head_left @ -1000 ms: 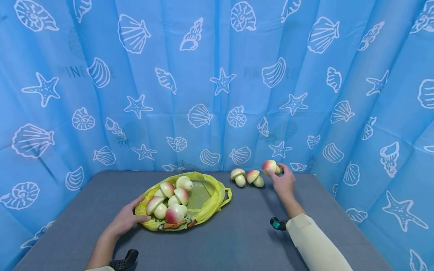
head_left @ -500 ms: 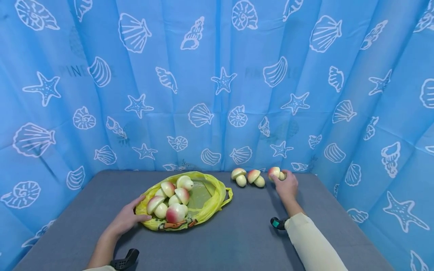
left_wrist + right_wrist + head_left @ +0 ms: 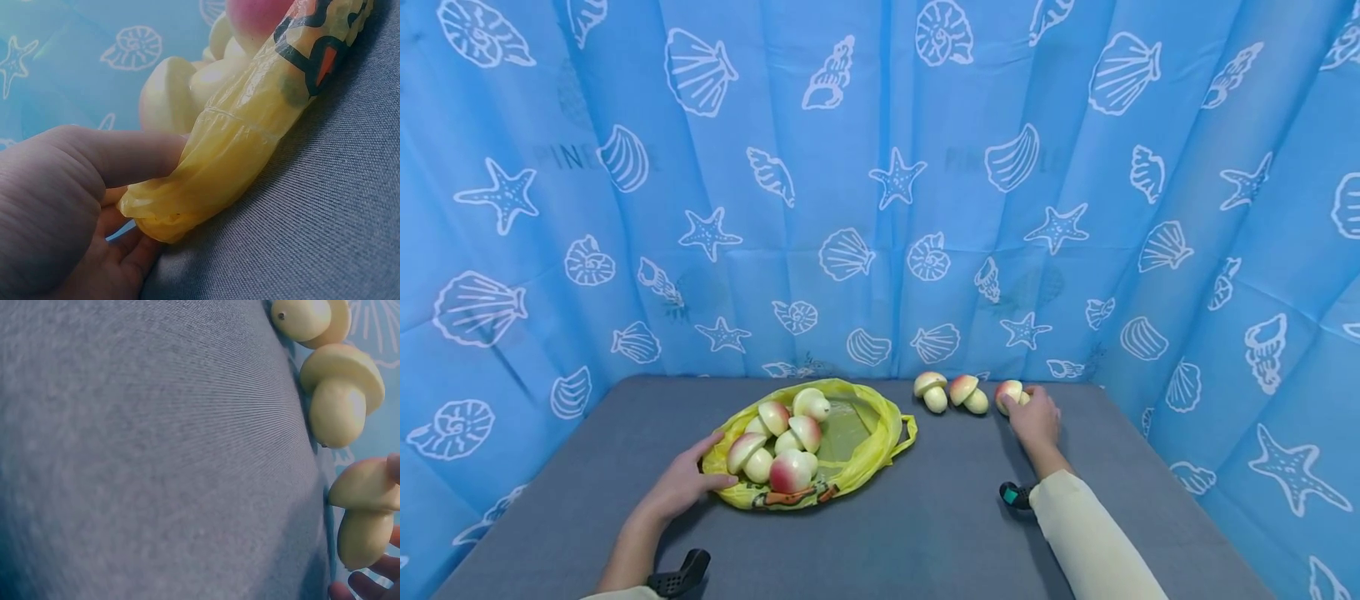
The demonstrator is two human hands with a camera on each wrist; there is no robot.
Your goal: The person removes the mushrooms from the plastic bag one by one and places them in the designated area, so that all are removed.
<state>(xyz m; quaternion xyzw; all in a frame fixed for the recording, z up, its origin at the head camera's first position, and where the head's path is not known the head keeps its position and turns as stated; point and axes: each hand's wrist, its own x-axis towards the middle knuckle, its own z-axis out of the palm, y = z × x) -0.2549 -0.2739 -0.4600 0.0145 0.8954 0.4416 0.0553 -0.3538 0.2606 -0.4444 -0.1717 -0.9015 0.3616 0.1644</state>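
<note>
My left hand grips the near-left rim of a yellow plastic bag. In the left wrist view the thumb lies over the rolled plastic, with fingers beneath it. Several toy mushrooms with pink-and-cream caps, such as this one, sit inside the opened bag. At the back right, my right hand holds another toy mushroom by its cap, low at the table. The right wrist view shows this mushroom with its stem toward the camera and fingertips around it.
Two more toy mushrooms, one beside the other, lie in a row left of the right hand. A grey cloth covers the table. Behind hangs a blue curtain with white shell prints.
My right hand has brought its mushroom down and slightly right, to the row's right end. The left hand keeps its hold on the bag, which stays put.
</note>
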